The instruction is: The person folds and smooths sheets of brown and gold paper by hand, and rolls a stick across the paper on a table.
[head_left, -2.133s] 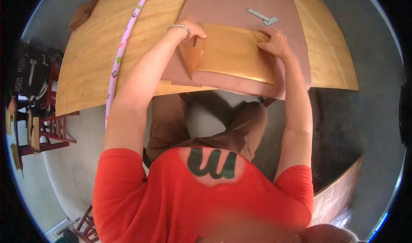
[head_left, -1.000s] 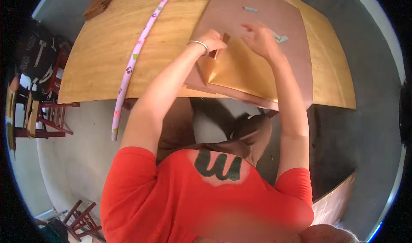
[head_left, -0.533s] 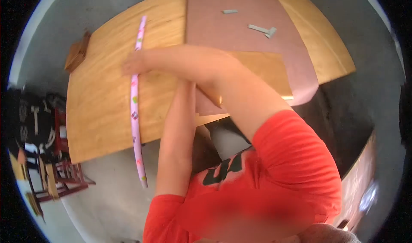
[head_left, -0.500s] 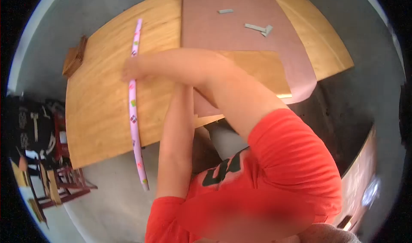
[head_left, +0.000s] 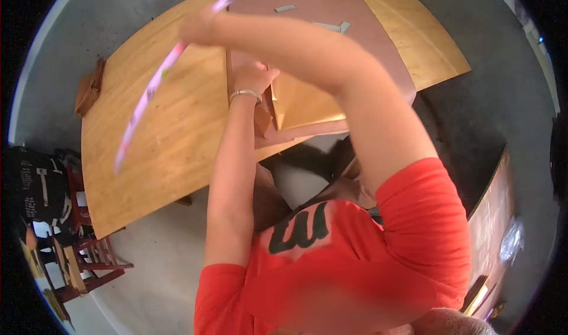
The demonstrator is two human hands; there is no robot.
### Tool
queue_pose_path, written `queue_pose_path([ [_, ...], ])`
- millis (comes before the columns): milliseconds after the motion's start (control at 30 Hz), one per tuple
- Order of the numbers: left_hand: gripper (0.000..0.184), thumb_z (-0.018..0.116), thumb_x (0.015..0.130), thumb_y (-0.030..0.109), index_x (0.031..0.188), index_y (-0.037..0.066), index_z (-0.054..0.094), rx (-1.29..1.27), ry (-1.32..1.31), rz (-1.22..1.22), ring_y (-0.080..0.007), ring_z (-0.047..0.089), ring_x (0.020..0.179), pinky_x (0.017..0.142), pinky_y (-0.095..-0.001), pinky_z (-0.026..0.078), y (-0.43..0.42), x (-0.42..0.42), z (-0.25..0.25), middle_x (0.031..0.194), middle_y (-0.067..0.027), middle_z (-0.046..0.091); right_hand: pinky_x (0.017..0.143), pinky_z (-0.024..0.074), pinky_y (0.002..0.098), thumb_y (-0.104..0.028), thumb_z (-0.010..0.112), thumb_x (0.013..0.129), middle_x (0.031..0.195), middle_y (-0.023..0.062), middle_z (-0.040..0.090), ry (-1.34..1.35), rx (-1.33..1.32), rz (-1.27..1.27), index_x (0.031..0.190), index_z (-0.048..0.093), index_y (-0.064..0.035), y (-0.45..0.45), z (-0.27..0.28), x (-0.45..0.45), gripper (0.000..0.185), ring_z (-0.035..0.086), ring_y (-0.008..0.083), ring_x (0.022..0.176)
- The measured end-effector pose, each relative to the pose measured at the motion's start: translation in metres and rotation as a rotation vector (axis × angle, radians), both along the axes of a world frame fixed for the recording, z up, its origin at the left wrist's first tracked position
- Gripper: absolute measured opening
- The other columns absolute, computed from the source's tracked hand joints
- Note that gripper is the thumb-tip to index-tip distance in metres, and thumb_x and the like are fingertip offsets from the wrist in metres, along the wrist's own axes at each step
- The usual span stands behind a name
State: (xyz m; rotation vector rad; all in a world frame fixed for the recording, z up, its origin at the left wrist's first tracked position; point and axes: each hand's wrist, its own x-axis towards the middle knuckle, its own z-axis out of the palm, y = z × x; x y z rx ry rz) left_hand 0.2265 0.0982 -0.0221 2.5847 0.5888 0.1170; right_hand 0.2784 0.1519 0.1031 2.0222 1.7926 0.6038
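Stick (head_left: 157,83) in right hand (head_left: 198,27) slants across brown sheet's (head_left: 331,3) left edge.

Right arm (head_left: 384,116), bent across beyond left hand (head_left: 253,79); right hand (head_left: 198,28), curled, toward far edge of worktop (head_left: 177,134). Left arm (head_left: 234,175), extended over near edge.

Wooden table (head_left: 177,139), mauve sheet (head_left: 331,0) on top

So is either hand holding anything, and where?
Right hand holds the pink roll partway along its length. Left hand is at the left edge of the gold sheet; grip unclear.
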Motion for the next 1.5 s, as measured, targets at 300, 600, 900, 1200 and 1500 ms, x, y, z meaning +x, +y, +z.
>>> queue_pose_path([
  [300,0.034,0.071,0.074,0.033,0.067,0.0,0.063,-0.246,-0.072,0.012,-0.0246,0.057,0.06,0.058,-0.039,0.045,-0.006,-0.006,0.001,0.065,-0.0144,0.061,0.079,0.0528,0.0433,-0.012,0.057,0.086,0.115,0.0124,0.06,0.203,-0.033,-0.316,0.122,0.051,-0.0075,-0.179,-0.06,0.148,0.037,0.063,0.0327,0.1],
  [600,0.033,0.074,0.076,0.029,0.062,0.004,0.056,-0.356,-0.024,-0.036,-0.0116,0.048,0.049,0.044,-0.0296,0.038,0.006,0.003,-0.009,0.056,-0.0017,0.051,0.093,0.0453,0.0459,-0.027,0.058,0.087,0.126,0.0169,0.054,0.484,0.262,-0.349,0.128,0.05,-0.0112,-0.249,-0.088,0.124,0.044,0.054,0.0347,0.113],
  [900,0.021,0.072,0.081,0.021,0.078,0.004,0.06,-0.698,-0.19,-0.064,-0.0092,0.055,0.058,0.049,-0.024,0.044,0.006,0.001,-0.013,0.072,-0.0019,0.06,0.094,0.0458,0.0403,-0.031,0.063,0.084,0.123,0.0199,0.056,0.703,0.765,-0.57,0.122,0.056,-0.0015,-0.372,-0.12,0.082,0.049,0.055,0.0341,0.113],
  [1200,0.009,0.064,0.085,0.003,0.092,0.002,0.058,-0.872,-0.535,-0.224,-0.0032,0.053,0.071,0.063,-0.0183,0.043,-0.054,-0.061,0.055,0.082,0.0023,0.06,0.099,0.0421,0.0353,-0.027,0.068,0.082,0.125,0.0198,0.055,1.621,1.131,-0.443,0.135,0.04,0.0053,-0.384,-0.128,0.09,0.069,0.053,0.0279,0.117],
  [1500,0.016,0.064,0.084,-0.003,0.098,0.002,0.057,-0.835,-0.664,-0.367,-0.0034,0.055,0.076,0.065,-0.0186,0.045,-0.078,-0.111,0.08,0.088,0.0012,0.062,0.099,0.0427,0.0348,-0.007,0.073,0.076,0.117,0.0142,0.061,2.105,1.059,-0.097,0.125,0.051,0.0012,-0.402,-0.102,0.051,0.055,0.058,0.021,0.107],
])
